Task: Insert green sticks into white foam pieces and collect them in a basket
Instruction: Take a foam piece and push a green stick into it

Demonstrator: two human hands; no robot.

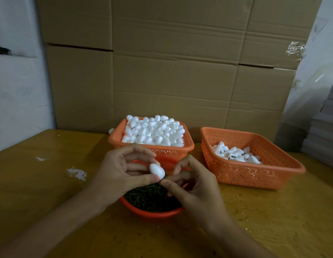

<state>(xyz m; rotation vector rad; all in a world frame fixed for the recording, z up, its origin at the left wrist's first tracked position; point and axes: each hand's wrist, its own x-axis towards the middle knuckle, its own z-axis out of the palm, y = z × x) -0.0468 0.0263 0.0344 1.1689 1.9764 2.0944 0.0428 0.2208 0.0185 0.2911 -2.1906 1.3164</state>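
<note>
Your L hand (122, 170) pinches a foam piece (157, 171) above the sticks (152, 200). R hand (195, 187) curls w/ thumb & forefinger nipped at its tip; can't tell if they hold a stick. The basket (255, 175) w/ done pieces sits right.

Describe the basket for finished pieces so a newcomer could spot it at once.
In front of the cardboard boxes, two square orange baskets stand on the wooden table. The finished-piece basket is the right-hand one. Unlike its heaped neighbour, it is only part filled, and green stick ends show among its foam pieces.
</note>
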